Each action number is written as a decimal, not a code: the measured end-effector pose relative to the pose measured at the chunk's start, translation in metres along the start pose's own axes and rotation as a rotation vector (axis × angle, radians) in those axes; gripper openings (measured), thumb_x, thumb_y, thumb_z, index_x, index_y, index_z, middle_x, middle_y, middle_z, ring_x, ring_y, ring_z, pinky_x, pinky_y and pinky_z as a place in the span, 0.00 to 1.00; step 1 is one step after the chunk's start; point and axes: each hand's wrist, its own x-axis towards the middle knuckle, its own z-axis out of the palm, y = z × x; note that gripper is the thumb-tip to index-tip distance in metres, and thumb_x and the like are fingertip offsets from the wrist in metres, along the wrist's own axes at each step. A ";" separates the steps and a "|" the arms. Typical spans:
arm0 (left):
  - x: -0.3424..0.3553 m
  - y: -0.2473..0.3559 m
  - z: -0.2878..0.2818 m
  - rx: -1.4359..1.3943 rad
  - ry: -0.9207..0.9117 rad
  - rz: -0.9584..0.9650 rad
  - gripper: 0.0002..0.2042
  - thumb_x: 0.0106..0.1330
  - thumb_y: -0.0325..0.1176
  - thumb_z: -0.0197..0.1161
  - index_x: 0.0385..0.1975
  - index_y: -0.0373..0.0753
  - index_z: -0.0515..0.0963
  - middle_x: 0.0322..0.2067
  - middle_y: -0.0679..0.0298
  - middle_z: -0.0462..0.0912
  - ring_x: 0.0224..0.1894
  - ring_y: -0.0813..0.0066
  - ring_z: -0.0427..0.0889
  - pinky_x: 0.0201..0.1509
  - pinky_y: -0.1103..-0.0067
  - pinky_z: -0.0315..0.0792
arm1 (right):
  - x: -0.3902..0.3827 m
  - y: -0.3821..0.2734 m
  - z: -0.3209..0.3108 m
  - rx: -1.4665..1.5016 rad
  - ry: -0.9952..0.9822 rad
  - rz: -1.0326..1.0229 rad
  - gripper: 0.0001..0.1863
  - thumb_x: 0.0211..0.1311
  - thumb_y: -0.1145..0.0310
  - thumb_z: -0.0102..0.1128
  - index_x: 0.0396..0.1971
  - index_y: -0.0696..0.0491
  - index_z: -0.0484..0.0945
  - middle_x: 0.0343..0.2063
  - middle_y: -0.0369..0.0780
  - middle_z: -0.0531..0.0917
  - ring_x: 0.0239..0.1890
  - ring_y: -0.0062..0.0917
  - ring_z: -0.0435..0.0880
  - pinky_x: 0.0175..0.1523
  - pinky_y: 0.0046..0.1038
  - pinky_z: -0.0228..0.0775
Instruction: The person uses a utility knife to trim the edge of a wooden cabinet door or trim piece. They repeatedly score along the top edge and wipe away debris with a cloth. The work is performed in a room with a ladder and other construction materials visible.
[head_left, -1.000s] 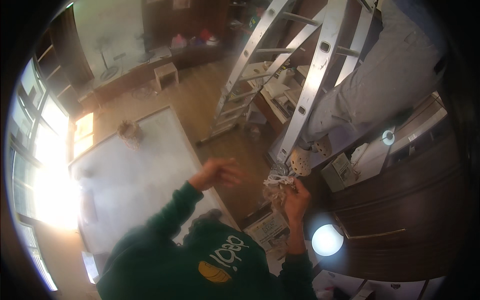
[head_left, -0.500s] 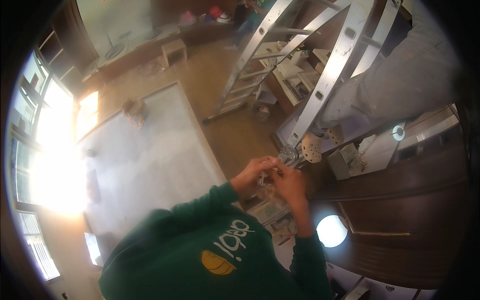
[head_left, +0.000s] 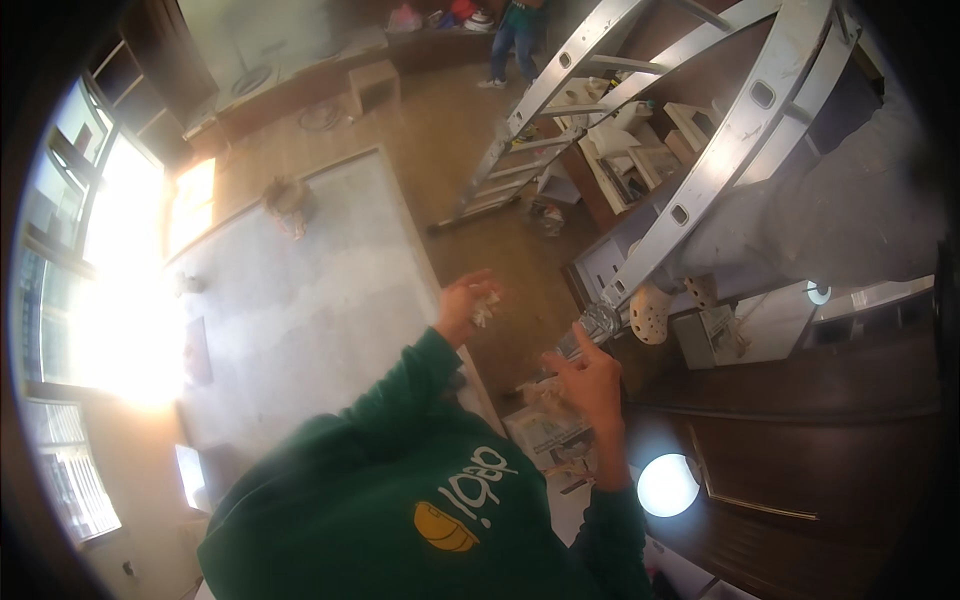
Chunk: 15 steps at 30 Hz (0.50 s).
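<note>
My left hand (head_left: 462,310) is raised beside the edge of the large pale panel, its fingers curled round a small crumpled whitish scrap (head_left: 484,308). I cannot make out what the scrap is made of. To its right and a little nearer is my right hand (head_left: 592,385). Its index finger points up and its thumb stands apart, with nothing visible between them. Just beyond those fingertips, a crinkled silvery wrapping (head_left: 600,322) surrounds the foot of the aluminium ladder (head_left: 690,205). My hands are well apart from each other.
Someone in grey trousers stands on the ladder, a beige clog (head_left: 650,315) near its foot. The large pale panel (head_left: 340,270) lies to the left. A second person (head_left: 515,45) is at the far side. A lit round lamp (head_left: 668,485) is at the lower right, by dark wood panelling.
My hands were together, fingers touching; now they have parted, the left moving left and up with the scrap. My right hand has opened. The view has shifted slightly.
</note>
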 end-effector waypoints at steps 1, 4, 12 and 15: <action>0.013 0.008 -0.026 0.080 0.044 0.009 0.16 0.70 0.25 0.55 0.57 0.36 0.72 0.37 0.58 0.83 0.34 0.71 0.83 0.28 0.77 0.75 | 0.002 0.010 -0.005 0.134 0.011 0.111 0.37 0.62 0.44 0.61 0.59 0.61 0.75 0.29 0.49 0.86 0.30 0.31 0.87 0.40 0.33 0.77; 0.042 0.017 -0.129 0.407 0.211 0.063 0.17 0.64 0.24 0.57 0.53 0.38 0.78 0.32 0.60 0.83 0.23 0.76 0.77 0.23 0.78 0.70 | -0.001 0.043 -0.012 0.615 0.056 0.311 0.37 0.65 0.41 0.58 0.59 0.60 0.75 0.39 0.48 0.86 0.36 0.30 0.85 0.44 0.31 0.77; -0.019 -0.053 -0.378 1.041 0.649 -0.136 0.17 0.60 0.44 0.67 0.28 0.32 0.83 0.17 0.60 0.79 0.16 0.71 0.74 0.20 0.72 0.70 | -0.065 0.114 0.029 1.833 0.091 0.386 0.36 0.65 0.49 0.60 0.59 0.66 0.71 0.43 0.53 0.84 0.43 0.41 0.87 0.49 0.39 0.82; -0.036 -0.072 -0.424 0.837 0.725 -0.258 0.15 0.60 0.40 0.67 0.29 0.31 0.83 0.19 0.60 0.79 0.18 0.71 0.75 0.22 0.70 0.70 | -0.066 0.136 0.043 1.994 -0.321 -0.044 0.30 0.72 0.52 0.49 0.67 0.54 0.66 0.50 0.53 0.79 0.51 0.42 0.82 0.50 0.43 0.79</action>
